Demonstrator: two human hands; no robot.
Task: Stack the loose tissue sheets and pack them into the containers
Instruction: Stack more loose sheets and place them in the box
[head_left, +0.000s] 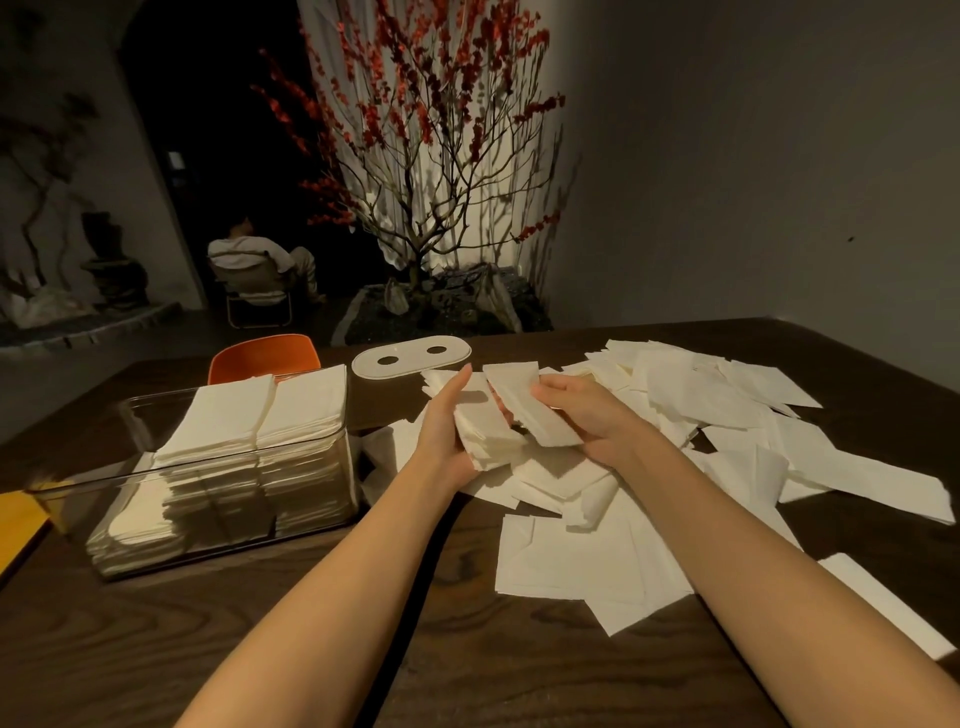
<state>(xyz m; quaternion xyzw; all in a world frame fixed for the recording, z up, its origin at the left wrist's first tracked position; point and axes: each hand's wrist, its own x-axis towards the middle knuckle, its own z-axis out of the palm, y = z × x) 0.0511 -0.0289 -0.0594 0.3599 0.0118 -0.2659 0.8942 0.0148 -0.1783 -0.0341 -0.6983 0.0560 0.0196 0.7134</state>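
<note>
The fingers (460, 384) of the left hand (441, 431) lie nearly straight against the left side of a thick stack of tissue sheets (485, 434), with the palm cupping the stack's near end. We see the right hand (582, 415) curled round a second, thinner bundle of sheets (530, 410), thumb on top, its edge touching the right side of the first stack. Both bundles are held just above the table (363, 623), at the centre of our view.

From two to five o'clock of the hands a loose heap of tissue sheets (701, 415) sprawls over the dark wood. At nine o'clock stands a clear rectangular container (306, 519), filled to the rim with two side-by-side piles of stacked tissues (260, 415). At twelve o'clock, just past the hands, lies a white oval lid (410, 358) with two round holes. An orange chair back (265, 356) shows behind the container, and a red-blossomed tree (431, 156) stands beyond the table.
</note>
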